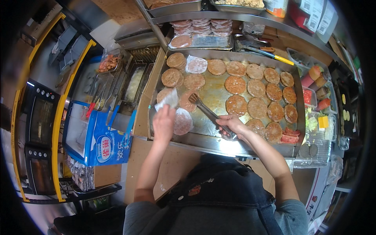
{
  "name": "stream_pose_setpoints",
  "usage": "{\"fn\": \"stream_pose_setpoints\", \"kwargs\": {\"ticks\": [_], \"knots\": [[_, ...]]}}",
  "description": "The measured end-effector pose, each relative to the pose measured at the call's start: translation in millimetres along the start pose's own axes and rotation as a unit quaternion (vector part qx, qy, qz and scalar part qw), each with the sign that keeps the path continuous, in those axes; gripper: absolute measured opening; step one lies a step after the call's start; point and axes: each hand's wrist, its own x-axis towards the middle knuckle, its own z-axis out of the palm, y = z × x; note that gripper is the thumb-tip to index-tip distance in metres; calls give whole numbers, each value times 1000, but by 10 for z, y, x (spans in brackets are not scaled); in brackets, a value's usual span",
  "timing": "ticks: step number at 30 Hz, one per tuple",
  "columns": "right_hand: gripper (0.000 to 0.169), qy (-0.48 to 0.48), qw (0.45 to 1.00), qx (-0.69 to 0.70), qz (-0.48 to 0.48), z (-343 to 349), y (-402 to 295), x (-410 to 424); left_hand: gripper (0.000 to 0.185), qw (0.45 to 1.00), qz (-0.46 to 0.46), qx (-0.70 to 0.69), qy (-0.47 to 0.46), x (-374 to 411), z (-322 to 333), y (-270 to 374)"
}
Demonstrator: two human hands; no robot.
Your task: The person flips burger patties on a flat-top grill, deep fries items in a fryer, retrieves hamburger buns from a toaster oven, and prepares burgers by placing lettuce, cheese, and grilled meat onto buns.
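My left hand (164, 124) holds a sheet of white paper (168, 99) by its near edge, over the left side of the flat griddle (210, 101). In my right hand (230, 124) is a pair of metal tongs (208, 111), whose tip lies at a pale patty (187, 102). Just right of my left hand a patty under round white paper (182, 122) lies on the griddle. Another paper-covered patty (196, 64) is near the back. Stacked browned patties (171, 77) stand at the left, and rows of cooked patties (236, 105) fill the right side, with bacon strips (290, 136) at the near right corner.
A cardboard guard (149, 97) edges the griddle's left side, beside a fryer (136, 82). Behind are a tray of stacked raw patties (202, 42) and a scraper with a yellow handle (283, 60). Sauce bottles (312, 75) stand at the right, and a metal shelf (235, 17) hangs above the back.
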Motion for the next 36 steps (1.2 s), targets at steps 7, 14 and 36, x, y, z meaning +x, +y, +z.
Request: {"fn": "stream_pose_setpoints", "kwargs": {"ticks": [7, 14, 36], "knots": [[20, 31, 998, -58, -22, -70, 158, 50, 16, 991, -19, -113, -76, -532, 504, 324], [15, 15, 996, -90, -20, 143, -163, -96, 14, 989, -41, -98, -100, -541, 562, 391], [51, 276, 426, -822, -258, -466, -376, -523, 14, 970, -94, -193, -115, -517, 678, 324]]}}
